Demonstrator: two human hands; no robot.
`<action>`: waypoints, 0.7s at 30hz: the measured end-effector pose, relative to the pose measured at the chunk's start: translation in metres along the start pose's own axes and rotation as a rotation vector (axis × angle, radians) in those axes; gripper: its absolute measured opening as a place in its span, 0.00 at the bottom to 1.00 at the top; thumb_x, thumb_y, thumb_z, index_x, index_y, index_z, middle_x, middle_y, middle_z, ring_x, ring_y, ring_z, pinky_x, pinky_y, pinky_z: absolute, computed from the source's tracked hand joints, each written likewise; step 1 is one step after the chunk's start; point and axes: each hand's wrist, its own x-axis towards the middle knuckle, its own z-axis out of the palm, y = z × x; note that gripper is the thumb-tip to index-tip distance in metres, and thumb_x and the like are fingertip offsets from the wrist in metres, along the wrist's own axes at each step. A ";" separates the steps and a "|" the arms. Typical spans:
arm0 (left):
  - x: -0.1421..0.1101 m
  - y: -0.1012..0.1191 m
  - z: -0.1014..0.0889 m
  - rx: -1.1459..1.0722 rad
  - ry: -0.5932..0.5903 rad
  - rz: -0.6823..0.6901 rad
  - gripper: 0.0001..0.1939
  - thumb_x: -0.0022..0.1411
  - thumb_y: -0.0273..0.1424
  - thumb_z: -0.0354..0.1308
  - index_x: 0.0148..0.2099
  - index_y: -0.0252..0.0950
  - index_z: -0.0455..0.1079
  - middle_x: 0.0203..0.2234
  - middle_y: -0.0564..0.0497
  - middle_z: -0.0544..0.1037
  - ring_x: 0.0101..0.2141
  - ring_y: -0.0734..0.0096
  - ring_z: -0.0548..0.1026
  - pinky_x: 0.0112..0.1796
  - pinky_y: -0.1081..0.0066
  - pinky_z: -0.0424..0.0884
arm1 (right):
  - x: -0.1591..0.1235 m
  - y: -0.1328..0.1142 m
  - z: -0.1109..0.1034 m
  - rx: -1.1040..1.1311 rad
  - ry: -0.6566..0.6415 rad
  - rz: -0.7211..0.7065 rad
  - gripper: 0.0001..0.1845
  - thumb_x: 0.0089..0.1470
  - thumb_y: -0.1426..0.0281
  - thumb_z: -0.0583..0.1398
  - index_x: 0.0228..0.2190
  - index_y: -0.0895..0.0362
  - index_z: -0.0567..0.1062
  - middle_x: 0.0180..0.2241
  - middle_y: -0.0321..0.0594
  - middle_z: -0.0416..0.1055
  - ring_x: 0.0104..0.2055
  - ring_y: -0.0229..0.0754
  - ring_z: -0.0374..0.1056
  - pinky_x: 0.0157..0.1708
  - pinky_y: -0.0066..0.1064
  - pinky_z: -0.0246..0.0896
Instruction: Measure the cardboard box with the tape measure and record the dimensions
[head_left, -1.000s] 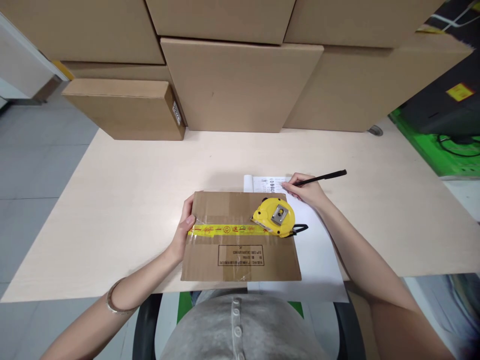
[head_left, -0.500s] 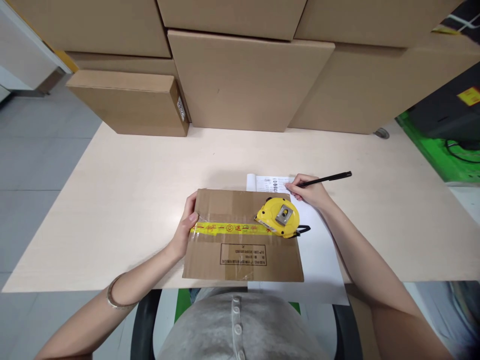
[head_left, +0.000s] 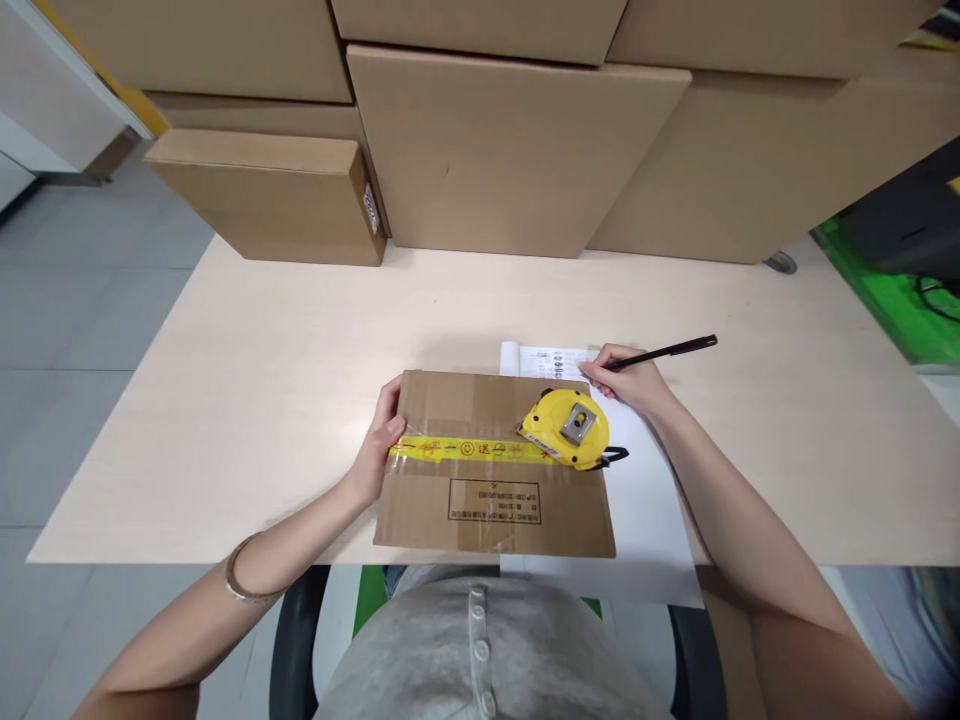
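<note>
My left hand [head_left: 380, 442] grips the left side of a cardboard box [head_left: 435, 508], thumb on top and the fingers mostly hidden at its edge. Yellow printed tape runs across the box, and a stamped text frame shows below it. On the box's right part lies a yellow tape measure [head_left: 564, 428] with a black strap. A black pen [head_left: 679, 348] is pinched in my right hand [head_left: 626, 378], its tip end low over white paper [head_left: 649, 510] with writing near the top. The box covers part of the paper, whose lower end hangs past the table edge.
Large cardboard boxes [head_left: 510, 150] are stacked along the back of the pale table [head_left: 262, 400]. A smaller flat box [head_left: 262, 205] leans at the back left. Black equipment [head_left: 907, 230] stands on a green surface [head_left: 862, 290] at the far right.
The whole view has shifted slightly, so everything sits a little further right and higher. Both hands keep their holds on the box and pen; the tape measure stays on the box.
</note>
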 end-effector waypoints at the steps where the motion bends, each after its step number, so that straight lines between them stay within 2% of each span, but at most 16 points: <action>1: 0.000 0.000 0.000 0.002 0.001 0.001 0.28 0.60 0.51 0.62 0.59 0.47 0.71 0.59 0.48 0.75 0.63 0.43 0.68 0.61 0.51 0.66 | 0.000 0.000 0.000 0.000 -0.001 0.000 0.25 0.44 0.52 0.74 0.18 0.54 0.70 0.14 0.34 0.67 0.14 0.33 0.58 0.14 0.27 0.53; 11: -0.003 0.005 0.003 -0.038 -0.013 -0.037 0.28 0.61 0.50 0.62 0.60 0.46 0.71 0.63 0.49 0.72 0.66 0.41 0.64 0.64 0.49 0.65 | -0.001 -0.003 0.001 -0.005 0.012 0.004 0.25 0.45 0.52 0.73 0.18 0.53 0.68 0.14 0.33 0.66 0.13 0.33 0.57 0.13 0.27 0.50; 21: -0.003 0.005 0.004 -0.047 -0.004 -0.044 0.28 0.60 0.50 0.62 0.60 0.46 0.71 0.61 0.47 0.73 0.65 0.41 0.65 0.62 0.49 0.66 | 0.001 -0.003 0.000 -0.022 0.001 0.002 0.22 0.45 0.56 0.72 0.18 0.53 0.68 0.12 0.33 0.66 0.12 0.33 0.56 0.13 0.28 0.49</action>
